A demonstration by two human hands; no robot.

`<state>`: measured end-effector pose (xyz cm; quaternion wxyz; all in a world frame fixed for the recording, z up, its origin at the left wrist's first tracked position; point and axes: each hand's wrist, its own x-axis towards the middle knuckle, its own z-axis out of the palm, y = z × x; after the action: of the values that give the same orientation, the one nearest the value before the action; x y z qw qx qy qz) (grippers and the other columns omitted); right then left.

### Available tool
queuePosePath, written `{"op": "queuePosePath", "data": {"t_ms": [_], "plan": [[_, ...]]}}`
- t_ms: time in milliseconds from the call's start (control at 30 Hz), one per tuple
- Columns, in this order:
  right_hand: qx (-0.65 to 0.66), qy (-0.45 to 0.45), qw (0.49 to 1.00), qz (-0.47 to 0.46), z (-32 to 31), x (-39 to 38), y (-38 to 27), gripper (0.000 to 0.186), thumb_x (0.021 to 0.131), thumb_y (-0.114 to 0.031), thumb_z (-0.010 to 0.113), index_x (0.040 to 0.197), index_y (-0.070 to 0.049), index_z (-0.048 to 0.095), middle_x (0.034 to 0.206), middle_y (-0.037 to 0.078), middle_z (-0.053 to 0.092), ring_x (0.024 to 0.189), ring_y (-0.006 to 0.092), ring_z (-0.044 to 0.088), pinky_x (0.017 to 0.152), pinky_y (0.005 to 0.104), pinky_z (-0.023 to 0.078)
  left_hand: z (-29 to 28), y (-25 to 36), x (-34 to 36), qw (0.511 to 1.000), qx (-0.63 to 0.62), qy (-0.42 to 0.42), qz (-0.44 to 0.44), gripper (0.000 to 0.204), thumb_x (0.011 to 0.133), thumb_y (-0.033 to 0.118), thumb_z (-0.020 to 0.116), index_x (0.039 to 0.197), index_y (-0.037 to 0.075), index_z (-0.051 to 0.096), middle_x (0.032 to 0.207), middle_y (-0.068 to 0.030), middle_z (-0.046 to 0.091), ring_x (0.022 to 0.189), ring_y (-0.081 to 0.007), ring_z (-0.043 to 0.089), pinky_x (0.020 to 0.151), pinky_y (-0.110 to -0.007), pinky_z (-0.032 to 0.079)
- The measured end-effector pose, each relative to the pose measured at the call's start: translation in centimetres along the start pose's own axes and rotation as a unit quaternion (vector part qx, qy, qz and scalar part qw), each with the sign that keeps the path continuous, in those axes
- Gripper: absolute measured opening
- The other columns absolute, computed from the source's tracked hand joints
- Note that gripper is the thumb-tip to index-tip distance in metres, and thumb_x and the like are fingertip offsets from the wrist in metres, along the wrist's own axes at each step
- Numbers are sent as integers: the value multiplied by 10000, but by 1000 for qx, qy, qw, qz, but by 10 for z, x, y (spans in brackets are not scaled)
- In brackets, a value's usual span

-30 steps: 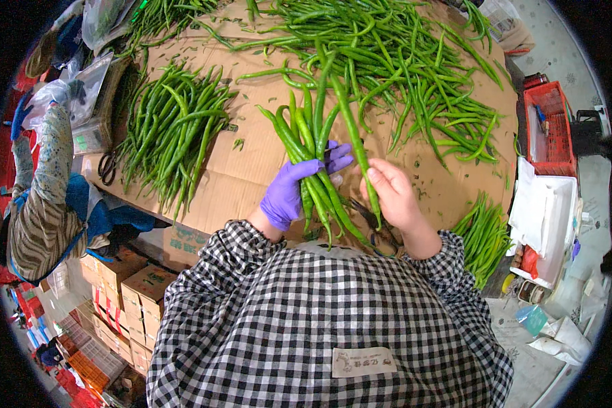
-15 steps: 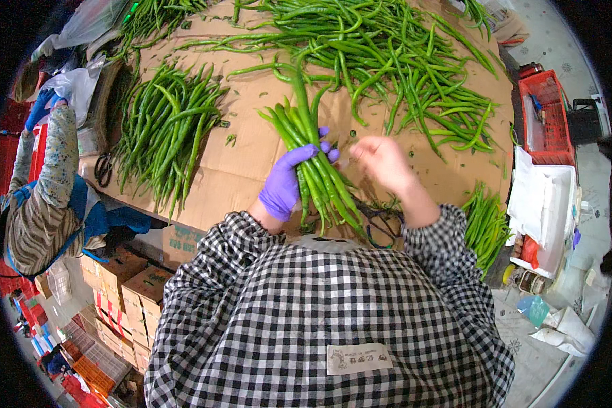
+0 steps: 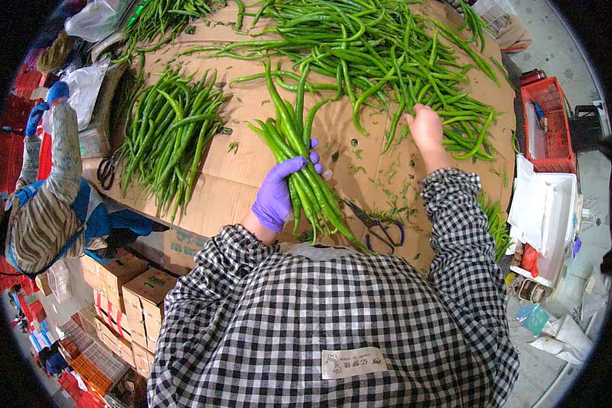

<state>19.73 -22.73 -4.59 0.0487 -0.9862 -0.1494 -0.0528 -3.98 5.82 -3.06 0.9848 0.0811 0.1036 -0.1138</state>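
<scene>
In the head view, the table [image 3: 231, 170] is covered with tan cardboard, creased and littered with green scraps. The gloved left hand [image 3: 273, 197] has its fingers wrapped round a bunch of green peppers [image 3: 300, 177] above the near edge. The bare right hand [image 3: 426, 132] is at the big pile [image 3: 381, 58]; whether its fingers grip a pepper cannot be told. Scissors [image 3: 372, 223] lie between the forearms. A smaller heap [image 3: 166, 129] sits to the left, another [image 3: 496, 224] beside the right sleeve. Around the table are a red crate [image 3: 556, 132], a white box [image 3: 563, 228], stacked cartons [image 3: 146, 289], pale floor [image 3: 568, 58] and a co-worker [image 3: 37, 228] in blue gloves
</scene>
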Motion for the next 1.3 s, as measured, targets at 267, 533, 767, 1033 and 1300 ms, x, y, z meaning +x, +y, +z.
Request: {"op": "queuePosePath", "data": {"t_ms": [267,533,767,1033,1300], "plan": [[664,-126,710,198,-55,-65,-29,193,959,-212,611,951,-23,649,741,15,636,493,57,490,469,208,408,1,2,1,999,34,21,0,567,892,121,580,1421,25,400,1099,-80,597,998,-227,606,1008,-417,478],[820,-284,475,147,-103,-138,-78,220,994,-192,538,1006,5,637,775,49,639,475,55,467,449,197,382,25,-4,3,997,79,-5,3,559,915,138,582,1425,0,396,1118,-79,610,1006,-229,613,956,-385,504],[688,-245,676,95,-117,-162,-128,336,929,-83,638,1244,22,590,777,-32,584,555,15,461,487,166,372,29,-2,9,998,67,-3,-14,446,971,185,555,1370,5,475,1081,-82,651,1003,-214,641,909,-367,534],[510,-161,838,-111,-108,-172,-151,478,904,-35,655,1365,-6,533,776,-34,523,654,38,462,593,207,404,12,-6,19,999,22,-32,-34,409,986,293,577,1292,23,557,1076,-105,678,1015,-229,654,917,-381,541],[485,-223,836,-127,-115,-165,-153,369,939,-125,630,1292,-21,608,778,21,633,616,73,538,580,244,465,8,-7,18,994,71,27,-83,396,968,221,588,1307,20,546,1047,-102,681,961,-218,665,894,-368,548]]}}
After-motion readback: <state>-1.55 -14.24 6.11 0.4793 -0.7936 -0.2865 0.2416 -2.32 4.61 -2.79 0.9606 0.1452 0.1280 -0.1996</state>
